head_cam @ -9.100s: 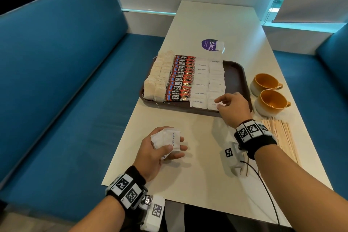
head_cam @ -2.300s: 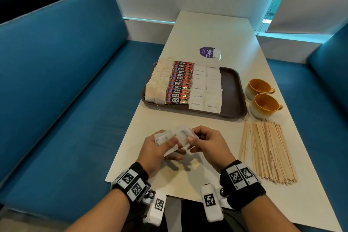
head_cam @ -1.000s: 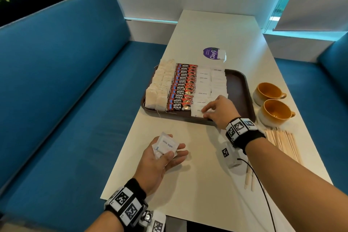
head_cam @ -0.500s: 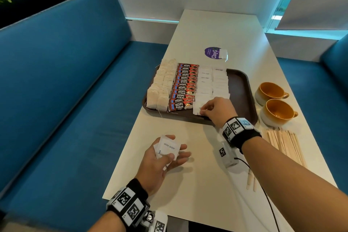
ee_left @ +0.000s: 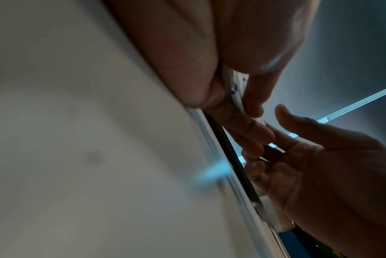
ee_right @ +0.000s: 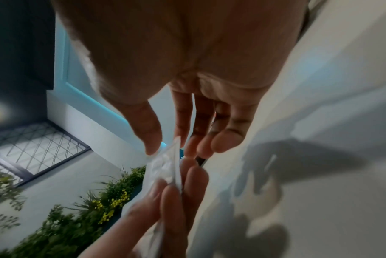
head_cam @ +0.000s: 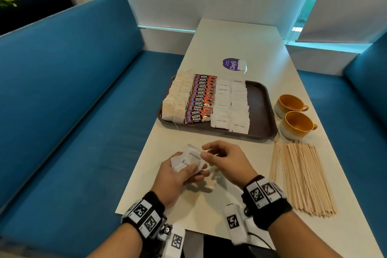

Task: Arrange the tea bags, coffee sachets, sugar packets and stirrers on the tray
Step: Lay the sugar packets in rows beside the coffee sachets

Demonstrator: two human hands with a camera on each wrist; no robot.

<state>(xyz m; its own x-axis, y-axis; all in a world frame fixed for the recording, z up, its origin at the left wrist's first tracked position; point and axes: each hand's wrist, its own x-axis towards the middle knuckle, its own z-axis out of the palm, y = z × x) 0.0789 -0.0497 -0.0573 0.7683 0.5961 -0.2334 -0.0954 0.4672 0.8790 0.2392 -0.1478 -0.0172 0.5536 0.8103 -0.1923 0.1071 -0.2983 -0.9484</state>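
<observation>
From the head view, the left hand [head_cam: 178, 174] grips a small stack of sugar packets [head_cam: 189, 160] above the desk [head_cam: 230, 184], short of the tray [head_cam: 261, 111]. The right hand [head_cam: 228, 159] reaches in, thumb and forefinger at the top packet's near edge. The packets look light, thin and limp, and they likely slide over one another, so a pinch at one free corner should peel off a single one. On the tray, tea bags [head_cam: 178, 98], coffee sachets [head_cam: 201, 98] and laid sugar rows [head_cam: 230, 104] fill the left side; its right strip is bare. The stirrers [head_cam: 301, 178] lie loose on the desk to the right, with two cups [head_cam: 293, 115] just beyond them. Nothing blocks the way to the tray.

The left wrist view shows the left fingers [ee_left: 242, 125] curled under the white stack, thumb clamping it from above.

In the right wrist view, the right thumb [ee_right: 147, 129] and fingers are half open and touch the packet's crinkled edge [ee_right: 167, 165]; whether the pinch has closed is hard to tell through the blur.
</observation>
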